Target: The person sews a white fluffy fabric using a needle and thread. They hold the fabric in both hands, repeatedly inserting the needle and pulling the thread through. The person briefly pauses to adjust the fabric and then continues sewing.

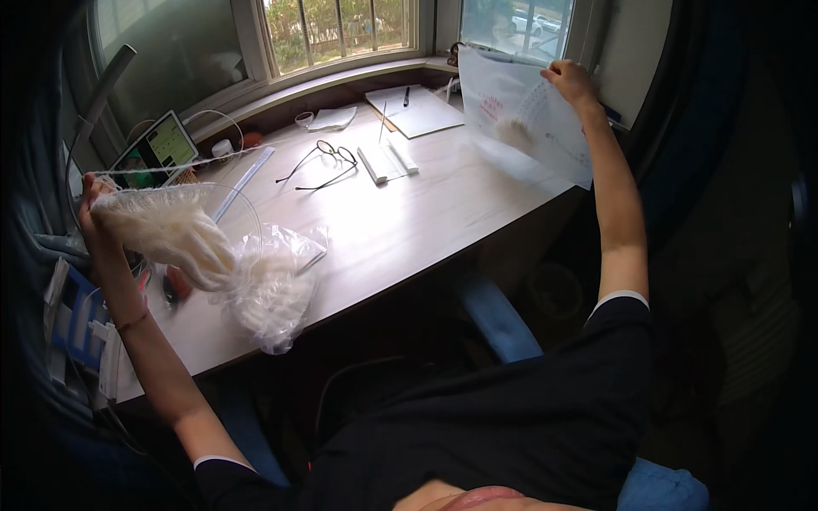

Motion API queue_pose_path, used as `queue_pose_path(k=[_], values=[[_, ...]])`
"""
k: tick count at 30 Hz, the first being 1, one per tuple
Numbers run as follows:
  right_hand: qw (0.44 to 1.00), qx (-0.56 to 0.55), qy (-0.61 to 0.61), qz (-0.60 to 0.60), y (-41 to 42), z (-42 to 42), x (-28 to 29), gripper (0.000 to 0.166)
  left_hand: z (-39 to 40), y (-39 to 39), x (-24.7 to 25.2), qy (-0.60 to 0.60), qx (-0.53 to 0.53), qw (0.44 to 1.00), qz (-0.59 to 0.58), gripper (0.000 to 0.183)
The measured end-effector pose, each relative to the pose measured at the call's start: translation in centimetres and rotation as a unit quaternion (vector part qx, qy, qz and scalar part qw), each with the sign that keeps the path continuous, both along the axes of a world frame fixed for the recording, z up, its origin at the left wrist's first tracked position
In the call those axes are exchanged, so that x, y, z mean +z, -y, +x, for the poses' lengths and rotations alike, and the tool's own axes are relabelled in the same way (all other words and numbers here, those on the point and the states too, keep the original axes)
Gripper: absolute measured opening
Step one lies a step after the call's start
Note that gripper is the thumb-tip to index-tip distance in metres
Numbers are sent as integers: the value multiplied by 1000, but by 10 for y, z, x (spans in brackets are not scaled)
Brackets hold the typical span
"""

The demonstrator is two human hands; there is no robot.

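Note:
My left hand (96,191), raised at the left end of the desk, grips the edge of a fluffy cream knitted piece (172,230). A thin clear loop (257,214), apparently a circular needle's cable, curves out from the knitting. From my left hand a pale yarn strand (211,161) stretches rightward over the desk. On the right, my right hand (571,80) pinches the top edge of a translucent, printed plastic bag (486,83) and holds it up. A beige fuzzy mass (514,133) shows through its side. Below the knitting, a crinkled clear bag (275,306) holds white, yarn-like material.
Eyeglasses (337,153) and a white holder (386,163) lie mid-desk. Behind them are a paper pad (425,118) with a pen (406,96). A ruler (244,182), a lit tablet (171,148) and a lamp (108,83) are leftward. Blue-and-white equipment (80,316) stands at the left edge.

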State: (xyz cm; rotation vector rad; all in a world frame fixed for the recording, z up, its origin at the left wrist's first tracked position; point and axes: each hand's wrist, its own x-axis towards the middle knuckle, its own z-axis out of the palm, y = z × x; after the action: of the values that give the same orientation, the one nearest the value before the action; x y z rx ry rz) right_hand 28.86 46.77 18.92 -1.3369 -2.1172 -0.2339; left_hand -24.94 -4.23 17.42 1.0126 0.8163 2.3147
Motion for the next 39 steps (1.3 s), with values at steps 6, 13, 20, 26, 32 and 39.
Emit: queue_pose_path(k=[6, 13, 20, 26, 32, 39], values=[[997, 44, -58, 8, -5, -30, 17, 28, 31, -37, 10, -14, -35, 999, 31, 22], [999, -42, -7, 5, -11, -49, 29, 27, 26, -16, 13, -60, 34, 998, 13, 24], [991, -125, 43, -18, -62, -19, -22, 28, -72, 48, -20, -18, -166, 986, 16, 43], [982, -190, 15, 2, -76, 19, -36, 27, -133, 117, -41, 27, -109, 994, -2, 39], [974, -226, -2, 17, -72, 46, -35, 26, -131, 146, -78, -174, 489, 850, -92, 52], [987, -116, 47, 102, -60, 40, -24, 25, 9, 16, -19, 38, 112, 989, -84, 43]])
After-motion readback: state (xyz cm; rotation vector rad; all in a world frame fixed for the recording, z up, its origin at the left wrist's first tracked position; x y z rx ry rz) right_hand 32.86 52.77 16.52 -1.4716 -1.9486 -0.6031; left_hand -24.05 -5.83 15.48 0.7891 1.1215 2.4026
